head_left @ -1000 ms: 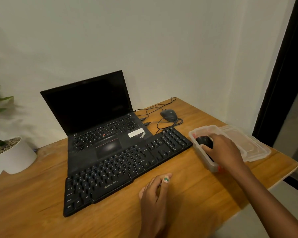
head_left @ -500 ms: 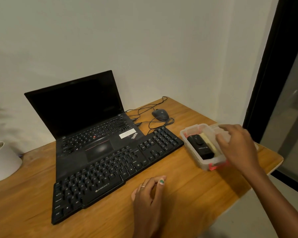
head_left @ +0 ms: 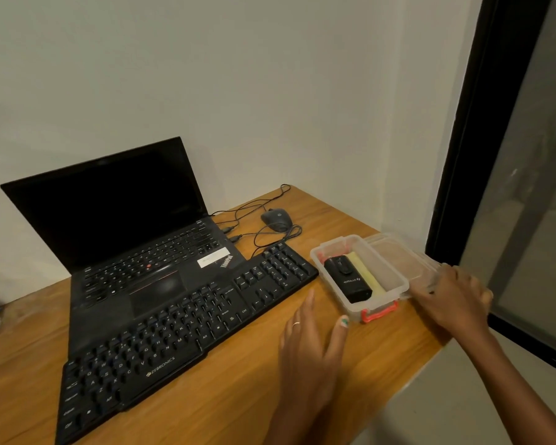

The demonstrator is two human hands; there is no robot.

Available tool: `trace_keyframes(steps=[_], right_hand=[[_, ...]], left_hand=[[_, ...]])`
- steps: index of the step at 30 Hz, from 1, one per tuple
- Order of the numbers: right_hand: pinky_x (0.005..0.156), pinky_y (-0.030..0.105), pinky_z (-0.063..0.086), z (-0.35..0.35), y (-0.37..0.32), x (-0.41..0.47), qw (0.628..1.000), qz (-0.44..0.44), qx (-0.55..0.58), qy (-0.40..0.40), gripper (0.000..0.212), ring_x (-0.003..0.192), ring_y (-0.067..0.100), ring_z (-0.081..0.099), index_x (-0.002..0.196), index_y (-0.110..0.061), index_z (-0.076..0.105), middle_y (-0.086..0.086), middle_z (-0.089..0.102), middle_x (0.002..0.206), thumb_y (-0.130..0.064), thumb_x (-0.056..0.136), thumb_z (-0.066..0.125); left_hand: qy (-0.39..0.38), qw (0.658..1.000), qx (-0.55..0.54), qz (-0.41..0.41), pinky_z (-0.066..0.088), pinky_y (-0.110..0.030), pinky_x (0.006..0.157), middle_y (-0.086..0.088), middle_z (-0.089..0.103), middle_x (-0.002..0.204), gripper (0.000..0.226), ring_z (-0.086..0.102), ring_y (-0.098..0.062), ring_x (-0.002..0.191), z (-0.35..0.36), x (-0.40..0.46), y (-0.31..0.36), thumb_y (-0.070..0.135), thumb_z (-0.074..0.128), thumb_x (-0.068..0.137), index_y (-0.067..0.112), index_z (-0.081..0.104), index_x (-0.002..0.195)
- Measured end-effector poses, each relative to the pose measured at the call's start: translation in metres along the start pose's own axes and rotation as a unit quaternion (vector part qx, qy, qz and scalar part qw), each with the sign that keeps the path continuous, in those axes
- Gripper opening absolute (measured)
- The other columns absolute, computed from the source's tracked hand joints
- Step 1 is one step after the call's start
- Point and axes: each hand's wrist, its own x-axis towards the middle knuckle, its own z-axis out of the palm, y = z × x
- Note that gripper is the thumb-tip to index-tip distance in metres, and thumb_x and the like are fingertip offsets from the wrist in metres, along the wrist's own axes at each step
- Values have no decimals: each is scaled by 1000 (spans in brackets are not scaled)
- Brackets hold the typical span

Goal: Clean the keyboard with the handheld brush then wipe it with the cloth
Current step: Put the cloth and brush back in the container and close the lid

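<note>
**Open box at right edge, hands near it**

Clear plastic box (head_left: 398, 281) with red latch, near worktop (head_left: 238, 396) right edge, holds black handheld brush (head_left: 347, 277) beside a pale yellow cloth (head_left: 365, 273). Clear lid (head_left: 402, 255) lies just beside it. Right hand (head_left: 453, 297) touches lid, grip unclear. Left hand (head_left: 308, 342) spread open, empty. Keyboard (head_left: 180, 329), marked ZEBRONICS, spans front-left; laptop (head_left: 126, 239) marked ThinkPad behind.
</note>
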Motion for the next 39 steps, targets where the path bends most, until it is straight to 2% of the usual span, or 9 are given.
trace_keyframes(steps=[4,8,12,15,18,22,28,32,39], right_hand=[[97,50,39,-1,0,2,998,5,64,-16,75,120,35,41,125,-9,46,14,49,126,-58,71,67],[87,51,49,-4,-2,2,977,8,211,11,73,111,35,50,123,-11,41,14,52,118,-36,67,81],[66,32,53,-11,-18,-9,925,-37,375,52,51,96,27,60,133,-15,32,13,53,121,-15,90,60],[55,15,44,-15,-41,-25,907,-94,405,66,42,78,-1,53,135,-20,33,-2,50,114,-23,97,49],[52,10,42,-15,-53,-39,919,-158,356,60,41,77,-4,53,131,-18,43,-9,50,107,-36,94,44],[61,11,44,-14,-51,-46,936,-220,271,51,42,88,10,60,126,-14,56,-4,60,105,-36,91,46],[90,34,36,-10,-48,-55,939,-324,112,37,45,116,30,59,123,-17,62,7,63,124,-12,80,74],[99,33,35,-19,-48,-53,941,-319,110,-7,46,128,22,48,128,-26,57,-2,55,134,-27,84,70],[105,21,16,-21,-59,-52,923,-373,83,-47,48,137,9,32,132,-35,49,-13,42,143,-41,86,60]], left_hand=[[-19,998,-41,32,29,-33,113,24,31,146,80,32,-3,134,31,25,15,62,41,90,35,-3,152],[6,998,-49,31,7,-32,120,29,14,149,83,14,-1,140,48,30,13,51,44,96,36,-20,147],[0,997,-65,45,8,-26,119,41,9,137,80,11,7,134,46,30,8,47,45,97,35,-17,147],[2,997,-72,40,9,-19,116,43,16,137,80,14,8,135,46,29,7,51,45,96,40,-16,146],[-4,996,-78,34,18,-8,108,26,32,147,85,27,5,135,47,29,2,59,44,91,40,-14,149],[-10,997,-79,23,16,8,91,21,39,143,84,33,11,125,45,29,2,54,48,93,40,-14,149],[-24,994,-103,32,30,-34,112,42,26,133,75,36,-6,133,41,29,9,51,31,88,42,-15,147],[-39,992,-118,17,27,-44,114,15,21,156,68,27,-16,141,42,30,3,58,17,84,49,-15,143],[-31,983,-183,4,24,-40,117,14,19,158,67,19,-9,145,43,31,-3,69,9,79,51,-2,143]])
